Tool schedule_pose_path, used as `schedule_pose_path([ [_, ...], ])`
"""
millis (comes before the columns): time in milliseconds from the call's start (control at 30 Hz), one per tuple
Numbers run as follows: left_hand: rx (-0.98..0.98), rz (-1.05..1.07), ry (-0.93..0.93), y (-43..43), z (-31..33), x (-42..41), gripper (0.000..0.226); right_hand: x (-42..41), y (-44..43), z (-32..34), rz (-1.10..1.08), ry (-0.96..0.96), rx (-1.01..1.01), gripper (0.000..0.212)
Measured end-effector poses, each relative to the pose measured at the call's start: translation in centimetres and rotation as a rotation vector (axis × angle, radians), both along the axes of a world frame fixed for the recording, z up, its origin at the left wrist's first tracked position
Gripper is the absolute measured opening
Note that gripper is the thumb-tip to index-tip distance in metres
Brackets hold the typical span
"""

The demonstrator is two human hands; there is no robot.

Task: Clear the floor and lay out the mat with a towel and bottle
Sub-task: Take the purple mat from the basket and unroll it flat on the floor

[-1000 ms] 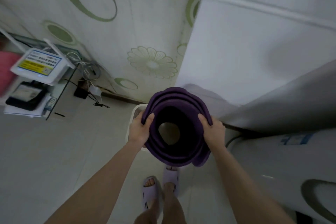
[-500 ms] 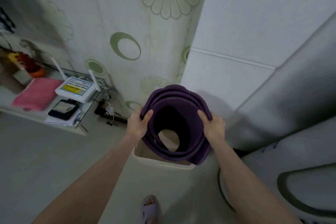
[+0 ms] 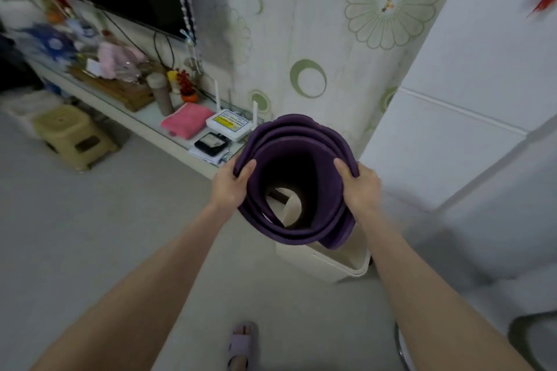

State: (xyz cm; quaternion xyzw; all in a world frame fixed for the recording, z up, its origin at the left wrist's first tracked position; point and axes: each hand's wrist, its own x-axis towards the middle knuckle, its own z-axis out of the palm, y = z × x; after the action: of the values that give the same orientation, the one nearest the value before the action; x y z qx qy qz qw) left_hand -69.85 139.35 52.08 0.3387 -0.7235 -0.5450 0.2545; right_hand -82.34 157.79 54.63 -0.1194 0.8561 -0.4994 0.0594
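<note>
A loosely rolled purple mat (image 3: 297, 132) stands on end, seen from above through its hollow core. Its lower end hangs over a cream bin (image 3: 331, 262) by the wall. My left hand (image 3: 230, 184) grips the left rim of the roll with the thumb inside. My right hand (image 3: 360, 187) grips the right rim the same way. A folded pink towel (image 3: 187, 121) lies on the low shelf to the left. A tall beige bottle (image 3: 161, 93) stands on the shelf behind it.
A low white shelf (image 3: 144, 126) along the wall carries a white router (image 3: 230, 124), a dark device, a wooden tray and clutter. A beige plastic stool (image 3: 72, 135) stands on the floor at left. A white appliance (image 3: 482, 178) fills the right side. My slippered foot (image 3: 242, 343) is below.
The mat has risen higher out of the cream bin with both hands still on its rim. The view has tilted up and left, revealing the shelf, stool and television.
</note>
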Motion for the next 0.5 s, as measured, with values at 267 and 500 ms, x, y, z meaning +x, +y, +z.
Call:
schedule_pose_path([
  [267, 0.045, 0.262, 0.015, -5.6, 0.1, 16.3, 0.007, 11.1, -10.5, -1.0, 0.284, -0.02, 0.006, 0.037],
  [500, 0.077, 0.49, 0.0, -11.1, -0.1, 34.6, 0.024, 26.4, -20.8, -1.1, 0.55, -0.052, 0.001, 0.034],
])
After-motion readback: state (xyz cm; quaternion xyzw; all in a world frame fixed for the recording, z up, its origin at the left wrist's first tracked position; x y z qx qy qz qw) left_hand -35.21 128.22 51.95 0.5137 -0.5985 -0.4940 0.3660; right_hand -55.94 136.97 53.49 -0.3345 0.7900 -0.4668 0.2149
